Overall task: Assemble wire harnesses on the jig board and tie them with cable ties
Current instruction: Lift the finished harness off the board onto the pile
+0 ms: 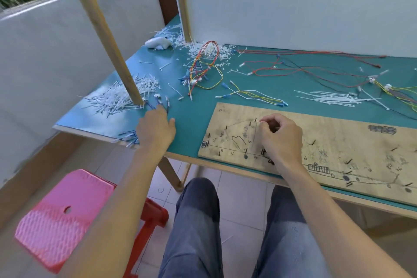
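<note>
head view: left hand [155,128], fingers loose, reaches blue wires [150,104] to feed the jig board [338,133]; right hand [279,137] curls by pegs [255,119], contents unclear.

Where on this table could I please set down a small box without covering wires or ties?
The main bare patch is green table between the left hand and the jig board. A smaller one lies behind the board, between the red wires and the tie bundle. The back corner and far right are crowded.
</note>
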`<state>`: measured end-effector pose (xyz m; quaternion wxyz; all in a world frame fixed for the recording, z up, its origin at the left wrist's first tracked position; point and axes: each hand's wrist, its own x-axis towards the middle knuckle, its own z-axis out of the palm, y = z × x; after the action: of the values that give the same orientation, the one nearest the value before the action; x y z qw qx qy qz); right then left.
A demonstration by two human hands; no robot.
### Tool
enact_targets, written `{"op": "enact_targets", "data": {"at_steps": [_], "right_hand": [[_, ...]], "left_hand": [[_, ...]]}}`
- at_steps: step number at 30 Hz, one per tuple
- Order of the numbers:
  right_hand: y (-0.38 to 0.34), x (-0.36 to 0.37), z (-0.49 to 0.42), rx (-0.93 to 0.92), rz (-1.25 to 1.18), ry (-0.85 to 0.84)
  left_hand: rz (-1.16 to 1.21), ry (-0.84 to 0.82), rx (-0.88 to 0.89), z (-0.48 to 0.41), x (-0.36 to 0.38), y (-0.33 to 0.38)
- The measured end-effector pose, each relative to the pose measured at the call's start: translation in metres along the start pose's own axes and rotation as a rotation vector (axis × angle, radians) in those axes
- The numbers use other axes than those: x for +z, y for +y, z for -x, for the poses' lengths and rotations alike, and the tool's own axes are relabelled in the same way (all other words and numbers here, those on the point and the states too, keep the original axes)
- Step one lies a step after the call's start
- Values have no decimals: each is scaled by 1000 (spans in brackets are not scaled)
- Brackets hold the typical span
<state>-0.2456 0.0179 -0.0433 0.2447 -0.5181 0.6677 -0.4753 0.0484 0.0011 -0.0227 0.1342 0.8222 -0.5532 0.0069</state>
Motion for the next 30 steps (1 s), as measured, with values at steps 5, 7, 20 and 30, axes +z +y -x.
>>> {"op": "enact_targets", "data": {"at_steps": [5, 7, 20, 30], "right_hand": [[0, 1, 0, -6, -3, 5], [1, 1, 0, -3, -3, 7], [2, 2, -1, -12, -3, 19], [1, 0, 0, -15, -12, 0]], "left_hand": [[-40, 21, -40, -12, 2, -11], [-73, 0, -21, -16, 4, -12], [-14, 153, 107, -23, 9, -11], [264, 460, 216, -4, -6, 11]]}}
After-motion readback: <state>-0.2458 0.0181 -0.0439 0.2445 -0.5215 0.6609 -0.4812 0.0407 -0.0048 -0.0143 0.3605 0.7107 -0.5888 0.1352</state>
